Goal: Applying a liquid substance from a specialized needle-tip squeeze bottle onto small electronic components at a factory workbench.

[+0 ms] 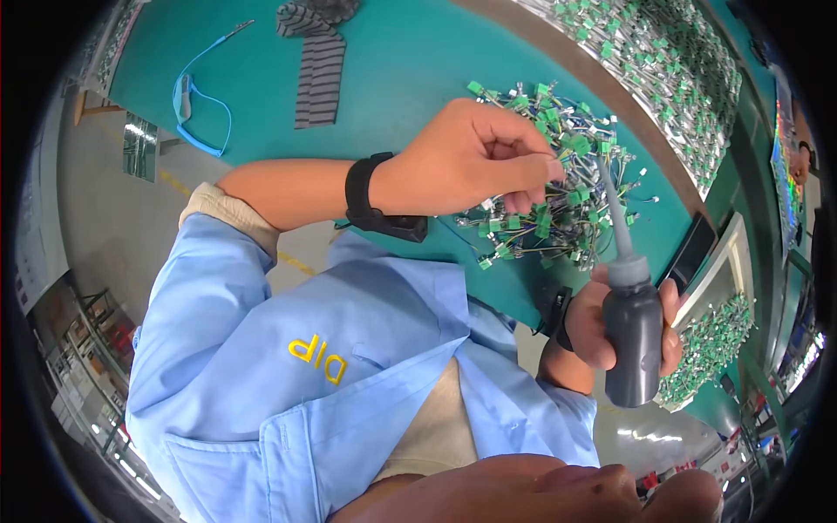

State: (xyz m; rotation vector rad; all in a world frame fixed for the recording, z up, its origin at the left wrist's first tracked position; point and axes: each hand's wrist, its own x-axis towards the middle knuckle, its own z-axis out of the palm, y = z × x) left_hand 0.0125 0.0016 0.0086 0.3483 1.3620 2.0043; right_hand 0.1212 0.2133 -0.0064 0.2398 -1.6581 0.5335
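My right hand (pixel 596 324) is wrapped around a dark squeeze bottle (pixel 634 344) with a grey cap. Its long, thin grey nozzle (pixel 615 213) points up and away, over a pile of small green connectors with wires (pixel 571 205) on the bench. Above that pile, at its left side, my left hand (pixel 488 157) is closed in a pinch, thumb against index finger. Whatever lies between those fingertips is too small to make out against the connectors behind. The nozzle's tip is a short way to the right of the pinched fingers.
The green bench top (pixel 392 78) carries a striped grey cloth (pixel 320 83) and a blue wrist strap with cord (pixel 185 105). Beyond a brown edge lies a large mass of wired connectors (pixel 663 70). At right are a dark flat object (pixel 690 253) and a light tray (pixel 741 261) of green parts.
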